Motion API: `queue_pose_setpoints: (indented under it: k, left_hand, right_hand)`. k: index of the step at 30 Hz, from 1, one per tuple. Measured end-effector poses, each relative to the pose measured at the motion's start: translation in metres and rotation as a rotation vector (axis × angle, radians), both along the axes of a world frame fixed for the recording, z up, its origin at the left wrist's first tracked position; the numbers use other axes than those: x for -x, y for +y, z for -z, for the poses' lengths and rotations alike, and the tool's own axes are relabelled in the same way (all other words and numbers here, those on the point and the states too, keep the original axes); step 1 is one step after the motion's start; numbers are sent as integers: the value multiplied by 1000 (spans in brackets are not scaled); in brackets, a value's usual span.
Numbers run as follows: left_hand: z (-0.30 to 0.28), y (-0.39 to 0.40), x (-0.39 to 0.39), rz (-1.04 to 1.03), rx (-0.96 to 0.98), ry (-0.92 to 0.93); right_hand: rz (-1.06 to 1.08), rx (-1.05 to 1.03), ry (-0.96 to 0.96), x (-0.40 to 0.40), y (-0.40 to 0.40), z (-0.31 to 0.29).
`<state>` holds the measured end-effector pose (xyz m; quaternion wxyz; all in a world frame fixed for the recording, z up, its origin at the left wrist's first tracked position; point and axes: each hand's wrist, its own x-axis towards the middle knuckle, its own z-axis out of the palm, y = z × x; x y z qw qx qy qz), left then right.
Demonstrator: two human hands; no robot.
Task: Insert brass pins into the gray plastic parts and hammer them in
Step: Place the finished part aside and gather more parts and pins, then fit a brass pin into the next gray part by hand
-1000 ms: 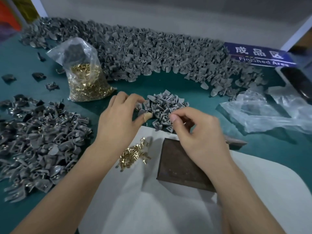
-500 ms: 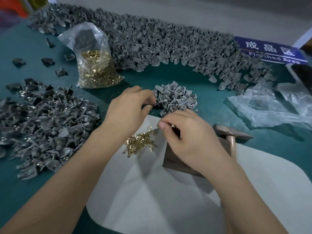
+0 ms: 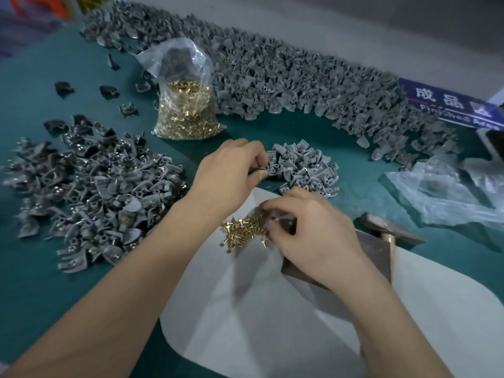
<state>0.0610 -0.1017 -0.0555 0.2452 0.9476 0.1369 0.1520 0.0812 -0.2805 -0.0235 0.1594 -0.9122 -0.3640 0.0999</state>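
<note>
My left hand [image 3: 231, 170] pinches a gray plastic part at the left edge of a small pile of gray plastic parts [image 3: 302, 167]. My right hand [image 3: 311, 238] has its fingers curled at the right edge of a loose heap of brass pins [image 3: 240, 230] on a white sheet [image 3: 272, 309]. Its fingertips pinch at the pins. This hand partly covers a dark metal block [image 3: 373, 252]. A hammer [image 3: 387, 230] lies just right of the block.
A clear bag of brass pins [image 3: 188, 113] stands behind my left hand. A heap of parts with pins [image 3: 90, 192] lies at the left. A long bank of gray parts [image 3: 286, 75] runs along the back. Crumpled plastic bags [image 3: 450, 192] and a blue sign [image 3: 447, 105] sit at the right.
My right hand has come down from the small gray pile to the loose brass pins. My left hand has stayed at the pile's left edge. The camera view has shifted.
</note>
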Motion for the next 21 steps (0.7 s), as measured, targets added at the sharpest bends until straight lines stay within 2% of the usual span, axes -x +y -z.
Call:
queue_pose_setpoints:
  k: [5, 12, 14, 17, 19, 21]
  left_hand:
    - [-9, -4, 2, 30, -51, -60]
    - [-8, -14, 0, 88, 213, -173]
    - [-4, -18, 0, 87, 264, -187]
    - [-1, -27, -1, 94, 337, -193]
    - [1, -33, -1, 123, 358, -217]
    - [1, -39, 0, 155, 396, -253]
  right_hand:
    - [168, 20, 85, -7, 13, -1]
    - [139, 33, -1, -7, 12, 3]
    - [128, -138, 86, -9, 6, 2]
    - [164, -631, 368, -21, -14, -5]
    - [210, -815, 380, -33, -29, -9]
    - [276, -902, 362, -45, -39, -7]
